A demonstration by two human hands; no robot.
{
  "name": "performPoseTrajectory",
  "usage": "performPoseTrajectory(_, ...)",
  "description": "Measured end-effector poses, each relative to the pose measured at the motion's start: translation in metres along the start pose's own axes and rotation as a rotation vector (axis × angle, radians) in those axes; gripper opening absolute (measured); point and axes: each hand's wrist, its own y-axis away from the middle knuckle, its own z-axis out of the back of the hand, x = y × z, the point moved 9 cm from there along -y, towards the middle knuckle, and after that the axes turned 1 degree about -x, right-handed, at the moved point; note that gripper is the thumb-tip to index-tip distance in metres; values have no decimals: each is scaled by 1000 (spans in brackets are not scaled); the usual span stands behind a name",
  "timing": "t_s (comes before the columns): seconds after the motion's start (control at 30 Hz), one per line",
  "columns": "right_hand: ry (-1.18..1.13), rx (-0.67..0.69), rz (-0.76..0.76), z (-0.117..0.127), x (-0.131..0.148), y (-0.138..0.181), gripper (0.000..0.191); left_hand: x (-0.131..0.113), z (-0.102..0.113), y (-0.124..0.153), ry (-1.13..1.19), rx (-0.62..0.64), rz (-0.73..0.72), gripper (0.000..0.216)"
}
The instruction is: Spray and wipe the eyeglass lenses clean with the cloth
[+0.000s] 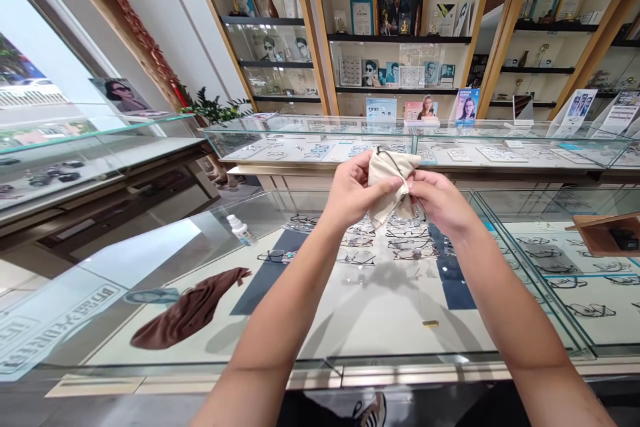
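A cream cleaning cloth [384, 197] with a zigzag-cut edge is bunched up above the glass counter, folded around a pair of eyeglasses. A thin dark part of the eyeglasses [391, 161] shows against the cloth; most of the frame is hidden. My left hand [356, 192] is closed on the cloth, its thumb pressed flat toward the middle. From the other side, the thumb and fingers of my right hand [439, 199] pinch the cloth and touch the left thumb's tip. Whether the right fingers also grip the frame is hidden.
Rows of eyeglasses [360, 258] lie inside the glass display counter [360, 327]. On its top, to the left, are a brown cloth pouch [193, 310] and a small white bottle [242, 231]. A brown tray [607, 235] stands at right. More glass cases [310, 130] lie beyond.
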Motion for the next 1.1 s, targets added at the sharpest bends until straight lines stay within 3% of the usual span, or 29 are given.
performPoseTrajectory(0.2, 50, 84, 41, -21, -5, 2, 25, -5, 11, 6, -75, -249, -95, 53)
performPoseTrajectory(0.27, 48, 99, 45, -23, -5, 3, 27, 2, 13, 3, -34, -229, -50, 59)
performPoseTrajectory(0.47, -39, 24, 12, -2, 1, -2, 28, 25, 9, -8, 100, -13, 132, 58)
performPoseTrajectory(0.67, -202, -52, -3, 16, 3, -4, 24, 33, 23, -7, 107, -12, 240, 52)
performPoseTrajectory(0.8, -183, -105, 33, 30, 11, -3, 27, 35, 30, -5, 95, -56, 315, 47)
performPoseTrajectory(0.97, 114, -123, 194, 32, 30, 3, 24, 45, 28, 3, 143, -205, 506, 29)
performPoseTrajectory(1.1, 802, -233, 417, 8, 41, 13, 13, 46, 6, 10, 268, -176, 613, 27)
